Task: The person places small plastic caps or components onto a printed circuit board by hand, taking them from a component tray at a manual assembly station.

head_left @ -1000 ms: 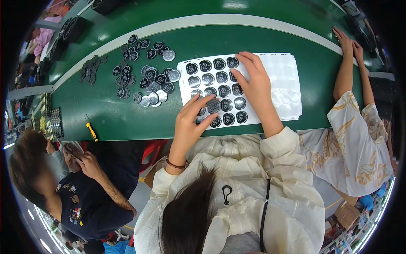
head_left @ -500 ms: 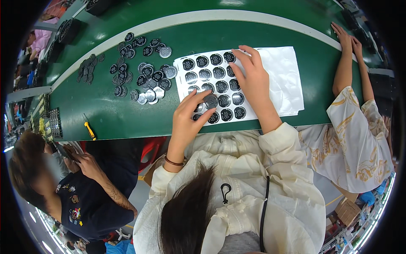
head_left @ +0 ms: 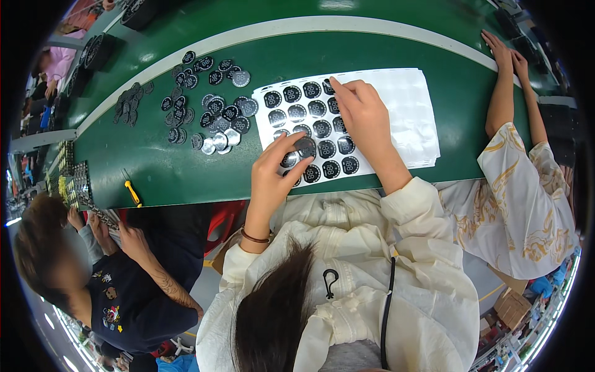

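Note:
A white sheet (head_left: 396, 124) printed with rows of round black stickers (head_left: 311, 90) lies on the green table. Between the thumb and fingers of my left hand (head_left: 270, 166) is a dark round disc (head_left: 305, 147), held just over the lower left stickers. My right hand (head_left: 365, 116) is at the top right of the printed rows. Its thumb and index finger are drawn together beside the corner sticker (head_left: 328, 87); what lies between the tips is hidden.
Loose round discs (head_left: 217, 105) lie left of the sheet, with a darker pile (head_left: 129, 102) farther left. A yellow-handled screwdriver (head_left: 132, 193) rests near the table's front edge. One person (head_left: 136, 291) sits at the left; another person's forearms (head_left: 503, 99) rest on the table at the right.
My right thumb and index finger have closed together at the corner sticker. The sheet has slid slightly left. My left hand, with the disc, has shifted slightly left.

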The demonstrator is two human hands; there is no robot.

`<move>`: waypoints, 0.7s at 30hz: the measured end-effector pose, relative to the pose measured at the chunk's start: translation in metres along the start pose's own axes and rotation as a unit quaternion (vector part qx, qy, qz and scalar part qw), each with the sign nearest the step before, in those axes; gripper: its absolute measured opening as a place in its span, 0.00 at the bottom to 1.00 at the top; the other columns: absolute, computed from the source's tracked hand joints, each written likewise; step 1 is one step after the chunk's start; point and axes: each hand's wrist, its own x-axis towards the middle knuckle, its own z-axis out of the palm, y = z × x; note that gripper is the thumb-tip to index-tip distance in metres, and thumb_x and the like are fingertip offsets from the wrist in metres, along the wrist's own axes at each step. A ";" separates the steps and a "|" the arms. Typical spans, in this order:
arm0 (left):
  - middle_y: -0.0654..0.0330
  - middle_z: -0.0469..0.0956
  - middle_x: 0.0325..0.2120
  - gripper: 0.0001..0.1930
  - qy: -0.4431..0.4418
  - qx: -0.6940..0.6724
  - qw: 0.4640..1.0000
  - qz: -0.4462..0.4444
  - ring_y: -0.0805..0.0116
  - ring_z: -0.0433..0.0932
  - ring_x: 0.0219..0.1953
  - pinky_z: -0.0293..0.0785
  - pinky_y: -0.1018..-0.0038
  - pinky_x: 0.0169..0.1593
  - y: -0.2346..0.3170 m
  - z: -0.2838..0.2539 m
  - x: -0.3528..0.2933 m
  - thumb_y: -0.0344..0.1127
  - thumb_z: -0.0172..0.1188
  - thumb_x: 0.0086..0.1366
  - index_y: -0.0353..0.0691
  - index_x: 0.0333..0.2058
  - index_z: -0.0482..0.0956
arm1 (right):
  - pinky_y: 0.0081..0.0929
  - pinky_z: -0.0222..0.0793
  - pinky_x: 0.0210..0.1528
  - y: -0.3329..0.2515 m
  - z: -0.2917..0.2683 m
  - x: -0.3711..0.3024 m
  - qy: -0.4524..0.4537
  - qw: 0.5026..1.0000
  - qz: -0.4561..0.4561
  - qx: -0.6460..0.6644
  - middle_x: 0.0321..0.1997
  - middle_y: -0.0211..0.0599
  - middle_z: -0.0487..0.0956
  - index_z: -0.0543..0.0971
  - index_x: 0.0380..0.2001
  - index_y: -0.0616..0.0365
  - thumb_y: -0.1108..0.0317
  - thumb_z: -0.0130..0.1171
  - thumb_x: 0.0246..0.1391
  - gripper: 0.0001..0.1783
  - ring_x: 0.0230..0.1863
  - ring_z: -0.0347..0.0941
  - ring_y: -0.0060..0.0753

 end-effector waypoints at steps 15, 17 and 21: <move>0.52 0.80 0.37 0.24 0.024 -0.021 0.999 -0.019 0.68 0.81 0.36 0.73 0.76 0.43 0.018 -0.004 0.001 0.24 0.64 0.51 0.38 0.50 0.74 | 0.18 0.69 0.40 -0.025 -0.057 0.007 0.016 0.813 0.256 0.522 0.32 0.31 0.78 0.79 0.36 0.65 0.79 0.60 0.48 0.09 0.35 0.73 0.19; 0.53 0.80 0.38 0.25 0.023 -0.034 0.999 0.004 0.69 0.81 0.37 0.73 0.76 0.42 0.030 -0.006 0.006 0.23 0.64 0.51 0.37 0.50 0.73 | 0.17 0.69 0.40 -0.041 -0.066 0.000 0.007 0.806 0.251 0.536 0.33 0.33 0.78 0.79 0.36 0.66 0.81 0.59 0.48 0.09 0.35 0.72 0.20; 0.53 0.79 0.40 0.25 -0.001 -0.069 0.997 0.034 0.69 0.81 0.38 0.74 0.77 0.41 0.055 -0.009 0.011 0.22 0.63 0.51 0.36 0.51 0.72 | 0.16 0.68 0.38 -0.065 -0.074 -0.016 0.003 0.795 0.242 0.556 0.33 0.38 0.77 0.77 0.35 0.66 0.86 0.58 0.46 0.11 0.35 0.72 0.20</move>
